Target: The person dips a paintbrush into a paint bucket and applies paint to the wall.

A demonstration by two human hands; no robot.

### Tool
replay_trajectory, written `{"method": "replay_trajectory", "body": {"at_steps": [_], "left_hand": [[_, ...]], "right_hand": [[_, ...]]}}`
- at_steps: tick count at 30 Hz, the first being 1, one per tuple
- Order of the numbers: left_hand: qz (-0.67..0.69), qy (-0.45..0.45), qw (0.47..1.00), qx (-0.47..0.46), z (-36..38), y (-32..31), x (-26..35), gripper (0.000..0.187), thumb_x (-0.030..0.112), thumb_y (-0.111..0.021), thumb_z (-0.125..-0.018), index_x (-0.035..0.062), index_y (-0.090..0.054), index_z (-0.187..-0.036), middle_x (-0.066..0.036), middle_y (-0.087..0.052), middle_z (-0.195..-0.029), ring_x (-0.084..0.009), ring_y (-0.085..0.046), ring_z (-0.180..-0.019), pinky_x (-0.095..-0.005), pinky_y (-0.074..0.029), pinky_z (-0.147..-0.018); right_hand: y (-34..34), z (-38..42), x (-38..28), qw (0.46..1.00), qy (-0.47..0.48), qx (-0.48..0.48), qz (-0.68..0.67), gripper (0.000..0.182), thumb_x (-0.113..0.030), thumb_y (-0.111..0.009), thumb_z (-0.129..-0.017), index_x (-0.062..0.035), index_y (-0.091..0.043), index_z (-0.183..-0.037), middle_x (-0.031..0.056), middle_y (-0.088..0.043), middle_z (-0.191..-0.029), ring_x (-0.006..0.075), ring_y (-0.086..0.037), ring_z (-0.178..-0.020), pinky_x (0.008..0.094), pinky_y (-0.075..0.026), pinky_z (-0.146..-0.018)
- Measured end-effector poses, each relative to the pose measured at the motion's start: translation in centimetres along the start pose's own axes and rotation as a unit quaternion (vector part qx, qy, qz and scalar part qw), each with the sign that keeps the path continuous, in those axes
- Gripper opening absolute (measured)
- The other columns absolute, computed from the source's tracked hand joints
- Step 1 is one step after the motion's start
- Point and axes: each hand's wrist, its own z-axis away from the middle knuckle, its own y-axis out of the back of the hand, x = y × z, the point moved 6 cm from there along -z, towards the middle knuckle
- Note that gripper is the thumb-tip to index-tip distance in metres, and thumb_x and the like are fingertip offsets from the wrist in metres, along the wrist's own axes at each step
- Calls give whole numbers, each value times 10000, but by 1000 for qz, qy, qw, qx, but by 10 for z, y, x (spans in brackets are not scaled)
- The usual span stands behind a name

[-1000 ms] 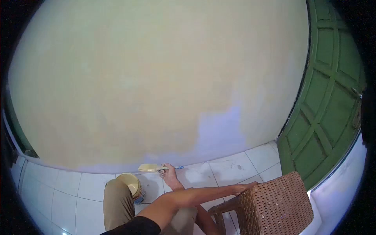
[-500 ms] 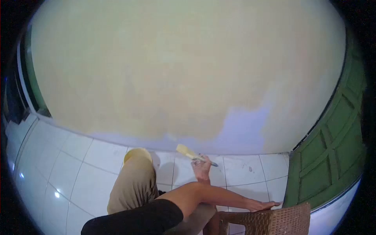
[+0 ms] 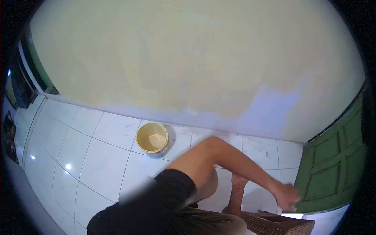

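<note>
At the lower right, just above the brown woven wicker stool (image 3: 276, 224), the fingers (image 3: 291, 206) of one hand (image 3: 288, 197) are curled loosely inward with nothing visibly gripped; which hand it is cannot be told for sure, though the arm reaching to it crosses from the person's left shoulder in a black sleeve (image 3: 164, 199). The fingers sit just beside the lower edge of the green panelled door (image 3: 333, 168). A second forearm (image 3: 236, 194) drops straight down behind that arm to the stool's edge, its hand and fingers hidden, so their state cannot be told. No brush is visible in either hand. Well apart from the fingers, to their left and farther from the person, a round cream-coloured paint bucket (image 3: 152, 139) stands upright on the white tiled floor (image 3: 98, 156), open and part full of pale paint. Beyond it rises the cream-painted wall (image 3: 188, 58), with a bluish unpainted patch (image 3: 270, 111) above the fingers.
</note>
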Motion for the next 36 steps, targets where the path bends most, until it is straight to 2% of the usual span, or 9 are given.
{"method": "replay_trajectory", "body": {"at_steps": [2,6,7,8,10,13,17,22,36], "left_hand": [[50,-73,977,196,67,70,-2,342,356,-620,-856,42,-565,-732,-165,-581,-580,-402,-624,-624,-479,-491,-596],[111,82,940,311,236,152,-62,205,224,-673,-811,68,-566,-729,-84,-540,-627,-248,-533,-549,-370,-440,-539],[79,202,910,353,289,157,-71,124,124,-653,-805,61,-570,-737,-89,-528,-635,-255,-511,-560,-361,-424,-554],[-108,137,880,442,341,155,-82,88,94,-647,-805,45,-585,-767,-92,-523,-658,-264,-495,-584,-368,-401,-572],[-252,252,840,408,459,94,-86,154,122,-672,-804,15,-585,-874,-155,-541,-816,-316,-483,-716,-447,-366,-621],[-135,418,862,255,604,-38,-56,206,146,-689,-798,61,-600,-963,-143,-605,-863,-338,-591,-810,-433,-470,-732],[55,684,692,224,753,-235,43,275,169,-662,-822,22,-613,-1048,-172,-620,-931,-361,-604,-884,-463,-481,-796],[123,847,505,111,800,-314,57,276,167,-662,-822,23,-612,-1052,-171,-622,-932,-361,-604,-880,-464,-481,-790],[124,838,524,88,811,-254,-138,280,162,-663,-824,25,-609,-1063,-170,-626,-936,-362,-606,-869,-465,-479,-773]], "right_hand": [[5,19,-6,997,44,30,-61,255,-294,-440,-944,-131,-534,-772,10,-496,-613,179,-477,-564,342,-403,-508],[22,27,-19,998,32,57,-5,275,-227,-440,-910,-148,-484,-650,-35,-408,-477,166,-455,-524,296,-353,-474],[32,18,-22,997,26,-75,-13,195,-229,-489,-896,-148,-530,-724,-5,-514,-600,161,-482,-528,293,-370,-488],[30,15,-26,997,27,-74,-14,195,-229,-489,-896,-148,-530,-724,-5,-514,-600,161,-482,-528,294,-370,-488],[17,21,-31,996,54,67,-14,228,-225,-485,-893,-149,-504,-679,-30,-408,-484,166,-433,-490,294,-345,-472],[2,12,-35,984,64,165,6,217,-244,-485,-891,-135,-510,-704,-3,-474,-588,145,-469,-529,288,-345,-467],[-19,-15,-34,986,39,162,-24,171,-228,-533,-870,-127,-519,-733,-17,-444,-589,140,-430,-513,283,-358,-489],[-37,-19,-31,1000,16,0,17,178,-224,-532,-877,-130,-555,-728,-26,-425,-531,143,-427,-496,304,-369,-498],[-129,-62,-18,963,-26,69,257,229,-257,-515,-917,-118,-518,-735,-32,-477,-639,53,-357,-481,212,-306,-480]]}}
